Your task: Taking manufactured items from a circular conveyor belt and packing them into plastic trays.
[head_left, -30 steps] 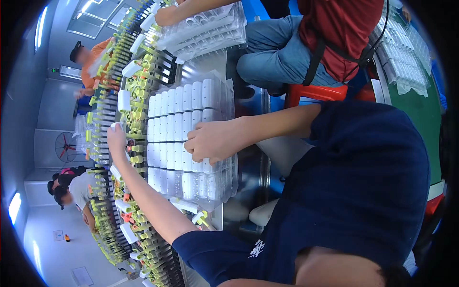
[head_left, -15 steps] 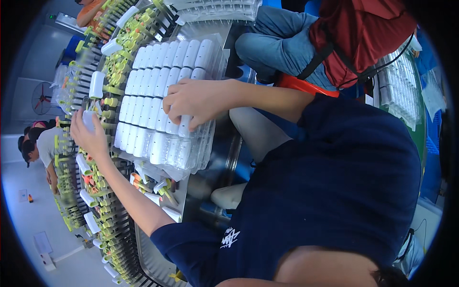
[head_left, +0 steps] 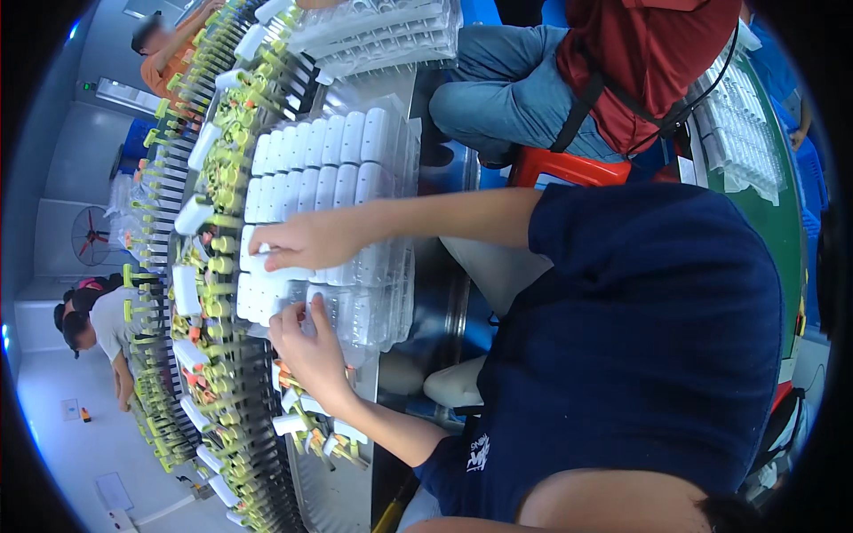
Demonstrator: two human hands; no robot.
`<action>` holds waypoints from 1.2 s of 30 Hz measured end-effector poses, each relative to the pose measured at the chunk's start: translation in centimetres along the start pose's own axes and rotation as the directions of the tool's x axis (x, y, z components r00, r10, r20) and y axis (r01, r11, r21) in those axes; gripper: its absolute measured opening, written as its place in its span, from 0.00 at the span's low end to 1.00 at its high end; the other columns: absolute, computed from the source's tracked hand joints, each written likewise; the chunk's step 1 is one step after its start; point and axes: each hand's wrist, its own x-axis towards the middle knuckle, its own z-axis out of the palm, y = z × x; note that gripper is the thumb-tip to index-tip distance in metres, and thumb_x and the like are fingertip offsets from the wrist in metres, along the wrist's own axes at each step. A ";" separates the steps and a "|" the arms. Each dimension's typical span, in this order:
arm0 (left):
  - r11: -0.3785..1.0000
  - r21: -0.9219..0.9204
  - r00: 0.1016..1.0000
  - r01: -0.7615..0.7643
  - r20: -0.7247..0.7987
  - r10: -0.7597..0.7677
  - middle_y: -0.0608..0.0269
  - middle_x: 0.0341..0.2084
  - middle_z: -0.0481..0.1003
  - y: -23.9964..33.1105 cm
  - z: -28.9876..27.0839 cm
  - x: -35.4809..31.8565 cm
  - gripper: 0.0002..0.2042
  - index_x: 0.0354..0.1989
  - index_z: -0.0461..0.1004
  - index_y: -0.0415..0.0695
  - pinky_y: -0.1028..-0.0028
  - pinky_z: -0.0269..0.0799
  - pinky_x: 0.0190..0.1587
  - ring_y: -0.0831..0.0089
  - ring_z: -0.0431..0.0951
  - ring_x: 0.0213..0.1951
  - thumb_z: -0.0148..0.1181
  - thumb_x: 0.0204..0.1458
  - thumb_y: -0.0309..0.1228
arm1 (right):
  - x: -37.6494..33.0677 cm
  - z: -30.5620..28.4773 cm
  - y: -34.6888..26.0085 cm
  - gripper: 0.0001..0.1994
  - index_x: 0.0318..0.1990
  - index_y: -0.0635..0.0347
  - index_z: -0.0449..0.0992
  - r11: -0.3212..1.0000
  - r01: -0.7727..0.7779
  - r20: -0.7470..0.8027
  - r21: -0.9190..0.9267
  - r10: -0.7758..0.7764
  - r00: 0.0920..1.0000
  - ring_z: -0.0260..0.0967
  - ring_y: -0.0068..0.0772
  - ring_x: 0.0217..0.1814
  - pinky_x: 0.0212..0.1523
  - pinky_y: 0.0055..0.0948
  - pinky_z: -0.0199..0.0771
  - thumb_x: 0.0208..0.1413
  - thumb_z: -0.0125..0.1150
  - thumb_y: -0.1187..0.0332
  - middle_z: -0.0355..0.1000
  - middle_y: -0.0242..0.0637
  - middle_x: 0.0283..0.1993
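left hand (head_left: 306, 342): now back off conveyor rack (head_left: 191, 355), fingers loosely curled on near rows of white caps (head_left: 311, 178) | right hand (head_left: 306, 242): pinching one cap, tray (head_left: 391, 302) beneath | picking continues

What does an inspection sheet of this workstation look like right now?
Surface: metal bench, mostly covered.
Job's things: clear tray of white capsule-shaped pieces in rows.
Clutter: loose white pieces near the conveyor.
Hands: right hand pinching a white piece over the tray; left hand resting on the tray's near edge.
Cables: nothing seen.
Surroundings: conveyor with green holders; seated person in a red top; more stacked trays.
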 end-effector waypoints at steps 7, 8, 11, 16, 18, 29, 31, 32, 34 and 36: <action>0.941 -0.339 0.976 0.019 -0.198 -0.091 0.56 0.30 0.65 -0.3 2.5 -1.5 0.13 0.32 0.68 0.36 0.64 0.61 0.45 0.62 0.65 0.37 0.60 0.54 0.35 | -0.5 0.9 0.5 0.20 0.54 0.59 0.68 0.976 -0.065 0.056 -0.208 0.078 0.995 0.71 0.52 0.49 0.49 0.44 0.68 0.65 0.42 0.54 0.73 0.50 0.46; 0.939 -0.344 0.975 0.022 -0.201 -0.096 0.56 0.30 0.65 -0.6 2.6 -1.6 0.13 0.32 0.68 0.36 0.64 0.61 0.45 0.62 0.65 0.37 0.60 0.54 0.35 | -0.5 0.9 0.4 0.21 0.54 0.57 0.68 0.981 -0.056 0.065 -0.188 0.069 0.995 0.71 0.52 0.49 0.49 0.44 0.68 0.64 0.42 0.53 0.74 0.50 0.46; 0.912 -0.410 0.968 0.027 -0.215 -0.126 0.57 0.30 0.65 -0.9 2.9 -1.4 0.13 0.34 0.69 0.36 0.65 0.61 0.45 0.62 0.66 0.38 0.61 0.53 0.34 | -0.2 0.7 0.8 0.20 0.54 0.58 0.69 0.986 -0.019 0.051 -0.165 0.028 0.998 0.71 0.52 0.49 0.49 0.43 0.69 0.64 0.42 0.53 0.74 0.49 0.46; 0.908 -0.419 0.974 0.002 -0.203 -0.096 0.57 0.31 0.65 -0.9 3.0 -1.2 0.12 0.34 0.69 0.36 0.66 0.61 0.45 0.63 0.65 0.38 0.62 0.52 0.32 | -0.5 0.4 0.8 0.20 0.53 0.58 0.69 0.983 -0.032 0.038 -0.183 0.039 0.999 0.71 0.52 0.48 0.48 0.44 0.69 0.64 0.42 0.54 0.74 0.50 0.45; 0.898 -0.439 0.974 0.007 -0.201 -0.106 0.57 0.31 0.65 -1.0 3.1 -1.3 0.12 0.34 0.69 0.36 0.66 0.61 0.46 0.63 0.65 0.38 0.63 0.52 0.32 | -0.4 0.5 0.8 0.20 0.53 0.58 0.69 0.983 -0.042 0.043 -0.180 0.050 0.998 0.71 0.53 0.47 0.48 0.44 0.69 0.64 0.42 0.54 0.74 0.50 0.45; 0.882 -0.469 0.970 0.035 -0.197 -0.144 0.59 0.31 0.64 -0.5 3.2 -1.5 0.11 0.34 0.69 0.36 0.67 0.61 0.44 0.65 0.65 0.37 0.62 0.53 0.32 | -0.9 0.4 0.4 0.19 0.54 0.59 0.68 0.972 -0.050 0.084 -0.230 0.071 0.994 0.70 0.49 0.49 0.47 0.43 0.68 0.64 0.44 0.56 0.73 0.49 0.46; 0.884 -0.465 0.967 0.038 -0.206 -0.150 0.59 0.31 0.64 -0.6 3.2 -1.7 0.11 0.34 0.69 0.36 0.67 0.61 0.44 0.65 0.65 0.37 0.62 0.53 0.32 | -0.9 0.3 0.1 0.19 0.54 0.59 0.68 0.972 -0.059 0.098 -0.226 0.083 0.992 0.70 0.49 0.49 0.48 0.42 0.68 0.64 0.44 0.56 0.73 0.49 0.46; 0.886 -0.462 0.963 0.043 -0.216 -0.160 0.59 0.31 0.64 -0.6 3.1 -1.8 0.11 0.34 0.70 0.36 0.68 0.62 0.44 0.66 0.65 0.37 0.62 0.53 0.32 | -0.8 0.5 -0.1 0.19 0.54 0.59 0.68 0.973 -0.068 0.116 -0.223 0.095 0.989 0.70 0.49 0.50 0.48 0.42 0.68 0.64 0.44 0.56 0.73 0.48 0.46; 0.884 -0.464 0.961 0.054 -0.217 -0.172 0.59 0.31 0.64 -0.8 3.1 -2.0 0.12 0.34 0.70 0.36 0.68 0.62 0.44 0.66 0.65 0.37 0.62 0.53 0.32 | -0.7 0.9 0.4 0.19 0.54 0.58 0.69 0.978 -0.036 0.102 -0.206 0.058 0.993 0.71 0.50 0.49 0.47 0.43 0.68 0.64 0.45 0.55 0.73 0.49 0.45; 0.883 -0.466 0.959 0.065 -0.216 -0.184 0.59 0.31 0.64 -1.0 3.1 -2.2 0.12 0.34 0.69 0.36 0.68 0.62 0.44 0.66 0.65 0.38 0.62 0.54 0.33 | -0.6 1.4 1.0 0.20 0.53 0.57 0.69 0.982 -0.007 0.085 -0.188 0.023 0.996 0.71 0.51 0.47 0.47 0.44 0.68 0.63 0.45 0.53 0.74 0.50 0.43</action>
